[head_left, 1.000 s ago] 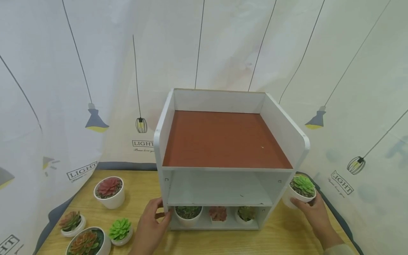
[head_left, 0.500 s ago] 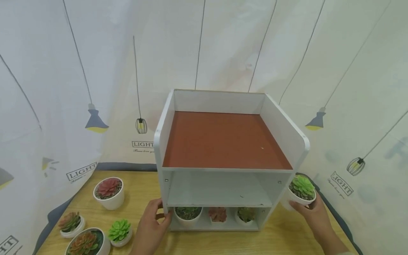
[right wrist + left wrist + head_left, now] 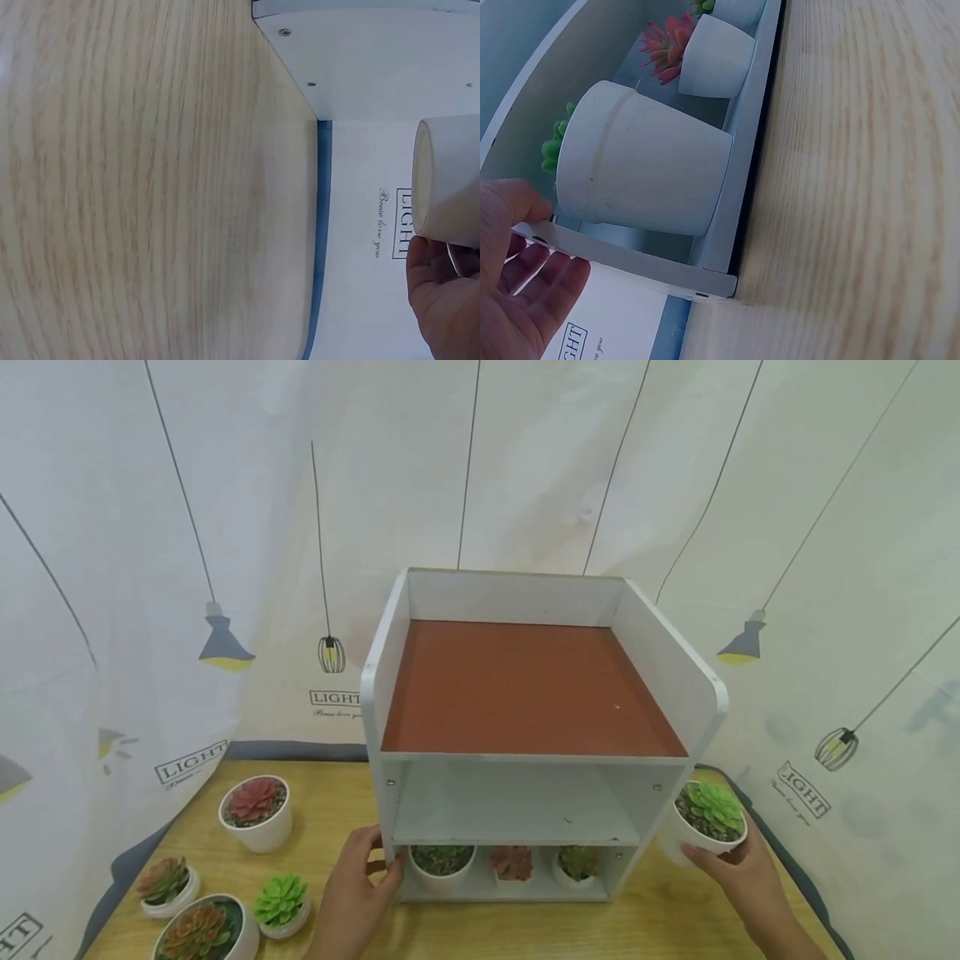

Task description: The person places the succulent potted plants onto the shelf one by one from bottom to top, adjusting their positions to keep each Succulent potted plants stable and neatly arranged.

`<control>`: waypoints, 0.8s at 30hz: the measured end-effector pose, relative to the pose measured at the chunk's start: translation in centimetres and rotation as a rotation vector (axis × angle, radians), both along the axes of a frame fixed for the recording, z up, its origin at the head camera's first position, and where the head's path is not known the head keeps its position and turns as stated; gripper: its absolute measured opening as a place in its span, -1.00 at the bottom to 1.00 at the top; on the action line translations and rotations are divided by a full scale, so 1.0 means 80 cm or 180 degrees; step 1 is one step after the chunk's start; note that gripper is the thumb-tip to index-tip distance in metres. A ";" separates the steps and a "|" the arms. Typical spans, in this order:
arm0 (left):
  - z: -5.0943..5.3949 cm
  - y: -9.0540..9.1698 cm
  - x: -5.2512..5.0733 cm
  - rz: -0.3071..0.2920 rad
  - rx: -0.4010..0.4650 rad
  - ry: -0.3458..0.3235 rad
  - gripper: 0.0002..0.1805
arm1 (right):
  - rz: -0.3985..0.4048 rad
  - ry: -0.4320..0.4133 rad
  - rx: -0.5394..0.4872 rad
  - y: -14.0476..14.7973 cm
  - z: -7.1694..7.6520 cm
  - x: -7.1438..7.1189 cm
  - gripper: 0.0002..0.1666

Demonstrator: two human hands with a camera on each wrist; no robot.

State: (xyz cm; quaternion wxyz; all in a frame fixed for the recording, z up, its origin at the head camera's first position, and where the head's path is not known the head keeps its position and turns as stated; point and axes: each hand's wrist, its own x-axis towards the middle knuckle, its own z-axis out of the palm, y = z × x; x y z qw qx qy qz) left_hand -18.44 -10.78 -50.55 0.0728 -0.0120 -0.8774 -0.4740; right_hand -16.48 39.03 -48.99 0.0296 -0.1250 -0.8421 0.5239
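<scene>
My left hand [image 3: 354, 889] grips the lower left side panel of a white shelf unit [image 3: 532, 689], with the thumb inside and the fingers outside, as the left wrist view shows. My right hand [image 3: 746, 881] holds a potted succulent [image 3: 708, 806] by its white pot, beside the shelf's right side. In the right wrist view the underside of this pot [image 3: 424, 180] shows, clear of the table. On the shelf's bottom level stand a green potted succulent [image 3: 442, 864], a reddish one [image 3: 512, 864] and a dark green one [image 3: 576, 866].
Left of the shelf, on the wooden table [image 3: 330, 802], stand a red succulent [image 3: 258, 814], a small reddish-green one [image 3: 168, 887], an orange-green one [image 3: 206, 933] and a bright green one [image 3: 281, 904]. A printed curtain [image 3: 525, 460] hangs behind.
The potted succulent in my right hand has shifted slightly downward in the head view. My left hand stays on the shelf panel.
</scene>
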 end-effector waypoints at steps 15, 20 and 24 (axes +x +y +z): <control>-0.001 0.000 0.000 -0.0002 0.0011 0.0011 -0.54 | 0.0174 0.0131 0.0040 -0.009 0.007 0.014 0.21; 0.000 0.000 0.000 -0.0011 0.0025 0.0011 -0.53 | 0.0146 0.0017 0.0047 -0.015 0.011 0.022 0.18; 0.000 -0.001 0.001 -0.0019 0.0046 0.0021 -0.53 | 0.0126 0.0018 -0.0025 -0.019 0.014 0.027 0.17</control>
